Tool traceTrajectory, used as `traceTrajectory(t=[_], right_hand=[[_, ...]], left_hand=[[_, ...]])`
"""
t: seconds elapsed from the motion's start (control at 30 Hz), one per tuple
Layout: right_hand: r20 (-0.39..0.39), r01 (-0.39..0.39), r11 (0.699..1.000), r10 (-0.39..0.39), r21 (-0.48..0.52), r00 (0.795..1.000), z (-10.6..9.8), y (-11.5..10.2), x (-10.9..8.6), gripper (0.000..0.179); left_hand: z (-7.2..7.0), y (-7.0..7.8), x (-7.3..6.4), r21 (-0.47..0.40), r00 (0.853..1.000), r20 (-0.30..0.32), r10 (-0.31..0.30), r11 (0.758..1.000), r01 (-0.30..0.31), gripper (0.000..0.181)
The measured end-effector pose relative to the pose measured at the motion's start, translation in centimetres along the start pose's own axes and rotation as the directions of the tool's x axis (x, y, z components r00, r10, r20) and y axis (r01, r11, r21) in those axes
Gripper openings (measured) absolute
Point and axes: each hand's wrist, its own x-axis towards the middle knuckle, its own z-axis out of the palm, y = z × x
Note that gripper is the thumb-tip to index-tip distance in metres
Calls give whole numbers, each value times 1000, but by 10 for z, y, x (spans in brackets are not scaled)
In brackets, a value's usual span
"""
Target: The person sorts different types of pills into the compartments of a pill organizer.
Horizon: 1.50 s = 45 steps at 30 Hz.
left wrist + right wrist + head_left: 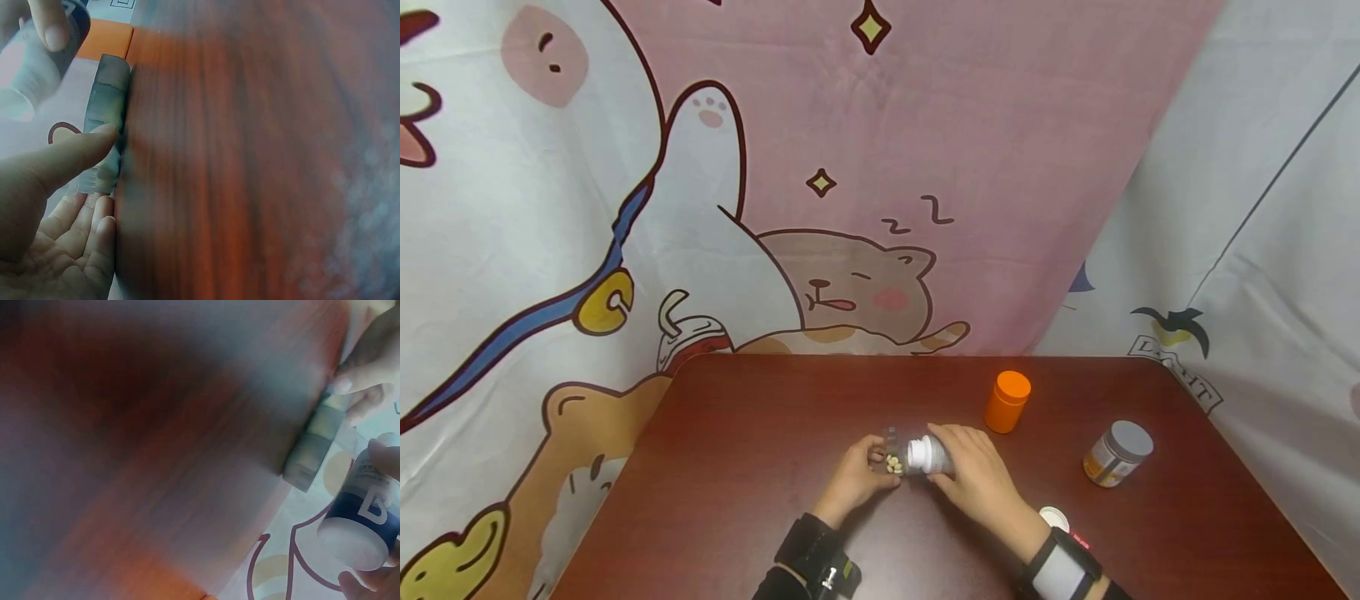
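My left hand (852,477) holds a small clear pill box (107,90) between thumb and fingers at the middle of the table. The box is divided into compartments in a row, and several pale yellow tablets (893,464) show inside it. A white pill bottle (919,454) with a dark blue label band (361,509) is gripped by my right hand (981,475). The bottle lies tipped on its side, its uncapped mouth pointing left just above the pill box. Whether any tablet is leaving the mouth cannot be made out.
An orange bottle (1007,402) stands behind my right hand. Farther right is a jar (1117,454) with a grey lid. A white cap (1054,518) and a small red item (1080,541) lie by my right wrist, partly hidden. A printed cloth (1000,167) hangs behind the table (737,425).
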Motion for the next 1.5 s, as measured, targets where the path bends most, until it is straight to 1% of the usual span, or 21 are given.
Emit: traceTrajectory(t=[0.1,0.27,0.37,0.5,0.6,0.77,0.83,0.87,0.93,1.0,1.03,1.2,1.27,1.4,1.5], right_hand=[[-15,-21,999,22,45,1000,-5,-4,-7,71],[-29,-29,994,32,102,999,-9,-12,-21,67],[-9,-52,987,54,155,999,-10,-18,-31,65],[53,-109,961,99,255,994,-11,-25,-43,63],[111,-161,930,131,331,985,-10,-29,-50,62],[212,-248,860,168,446,963,-8,-34,-58,61],[248,-271,821,164,502,955,-6,-34,-59,61],[262,-277,806,157,523,952,-5,-33,-60,62],[282,-280,782,139,557,949,-3,-32,-59,62],[301,-280,769,119,575,946,-2,-32,-60,63],[308,-278,773,112,570,945,-2,-32,-60,64],[310,-237,819,76,522,948,-2,-32,-64,65],[305,-221,830,64,512,950,-2,-32,-65,64],[324,-219,825,46,520,945,-3,-32,-67,65],[365,-238,829,44,506,930,-7,-31,-69,72]], left_hand=[[0,0,1,-14,1000,-2,21,1000,-21,55],[-1,0,2,3,1000,-6,10,1000,-9,56],[-1,0,3,19,1000,-3,3,1000,-3,57],[0,0,3,27,1000,-4,2,1000,-2,57],[1,0,3,28,1000,-6,-2,1000,3,57],[1,1,2,16,1000,-2,1,1000,-1,55],[0,1,2,10,1000,-1,7,1000,-7,54],[0,2,2,8,1000,-2,8,1000,-8,54],[-1,2,3,7,1000,-2,6,1000,-6,54],[-1,1,3,7,1000,-3,7,1000,-7,54],[0,1,3,9,1000,-4,4,1000,-4,54],[1,-2,1,15,1000,-13,3,1000,-3,54],[2,-1,0,13,1000,-17,5,1000,-5,54],[2,0,-1,8,1000,-23,-2,1000,2,58],[3,1,-2,-2,1000,-15,-7,1000,7,62]])
